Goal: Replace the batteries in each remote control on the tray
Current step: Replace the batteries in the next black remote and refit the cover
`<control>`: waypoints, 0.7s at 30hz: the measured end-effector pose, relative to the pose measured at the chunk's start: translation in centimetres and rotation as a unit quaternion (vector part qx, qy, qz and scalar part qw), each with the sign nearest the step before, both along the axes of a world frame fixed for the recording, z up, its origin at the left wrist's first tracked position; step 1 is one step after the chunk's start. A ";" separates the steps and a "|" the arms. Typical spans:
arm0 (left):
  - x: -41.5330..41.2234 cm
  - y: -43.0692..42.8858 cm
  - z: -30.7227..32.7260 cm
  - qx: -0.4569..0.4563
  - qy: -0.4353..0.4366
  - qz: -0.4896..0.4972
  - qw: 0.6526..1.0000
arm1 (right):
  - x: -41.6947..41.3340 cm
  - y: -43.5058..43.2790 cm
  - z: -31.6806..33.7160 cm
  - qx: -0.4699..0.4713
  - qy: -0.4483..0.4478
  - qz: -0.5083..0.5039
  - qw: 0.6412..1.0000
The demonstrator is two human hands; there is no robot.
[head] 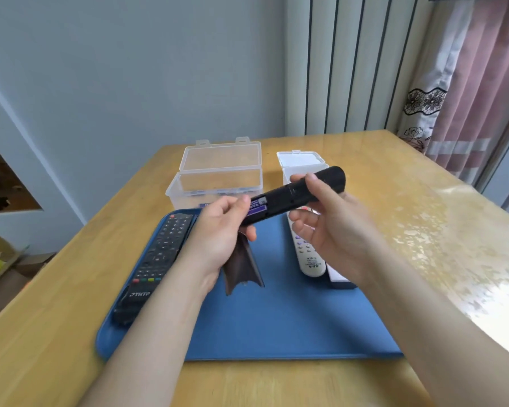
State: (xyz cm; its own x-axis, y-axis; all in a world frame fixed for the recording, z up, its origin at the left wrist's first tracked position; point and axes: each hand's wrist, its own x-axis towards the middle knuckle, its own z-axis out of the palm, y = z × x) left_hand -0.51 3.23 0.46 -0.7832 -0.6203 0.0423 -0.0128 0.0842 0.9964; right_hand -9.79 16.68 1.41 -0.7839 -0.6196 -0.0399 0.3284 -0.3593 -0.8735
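- A wooden worktop (394, 201) carries a blue tray (276, 318), which gathers the remotes in one place.
- Behind the tray stand a clear box (185, 189) and a white box (299, 160), both with lids open. This is probably so batteries can be taken out and dropped in easily.
- A long black remote (159, 254) lies along the tray's left edge and a white remote (309, 259) lies near its right, both buttons up.
- A third, the held remote (288, 195), is raised above the tray, back side up and tilted towards the viewer to show its battery bay.
- The right grip (332, 227), a bare hand, is wrapped around the remote's far end to steady it.
- The left grip (218, 230) pinches the near, open end, with the thumb at the bay.
- The dark battery cover (243, 265) hangs from under the left grip, apparently kept there for refitting.
- Purple batteries (257, 205) sit in the bay, right beside the left thumb.
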 end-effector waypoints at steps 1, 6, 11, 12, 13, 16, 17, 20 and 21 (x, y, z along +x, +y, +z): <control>0.1 -0.2 0.1 0.002 0.005 0.013 1.000 | -0.1 0.1 0.1 -0.005 -0.011 -0.015 1.000; 0.5 -1.5 1.0 0.105 0.054 0.139 0.983 | -0.4 0.4 0.0 -0.025 -0.049 -0.025 0.998; 0.3 -1.1 0.9 0.175 0.122 0.153 0.965 | 0.6 -0.2 -0.1 -0.003 -0.057 0.021 0.998; 0.3 -0.7 1.0 0.165 0.136 0.142 0.967 | 0.7 -0.3 -0.1 -0.002 -0.055 0.028 0.998; 0.3 -0.6 1.0 0.148 0.140 0.126 0.971 | 0.8 -0.5 -0.1 -0.003 -0.054 0.031 0.998; 0.2 -0.7 0.4 0.035 0.110 0.082 0.990 | 0.8 -0.5 0.1 -0.020 -0.052 0.025 0.998; 0.2 -0.8 0.3 -0.026 0.090 0.076 0.993 | 0.7 -0.5 0.1 -0.027 -0.054 0.020 0.998; 0.4 -0.7 0.3 -0.186 0.043 0.067 0.979 | 0.3 -0.1 0.2 -0.033 -0.054 0.000 0.998; 0.4 -0.7 0.4 -0.211 0.040 0.061 0.975 | 0.2 -0.1 0.2 -0.036 -0.055 -0.005 0.998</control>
State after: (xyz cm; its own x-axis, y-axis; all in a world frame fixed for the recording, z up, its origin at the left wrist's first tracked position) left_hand -0.08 2.58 0.84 -0.6892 -0.6225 0.3709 0.0273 0.4892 0.8717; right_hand -9.63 16.60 1.57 -0.7840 -0.6155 -0.0807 0.4159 -0.4244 -0.8043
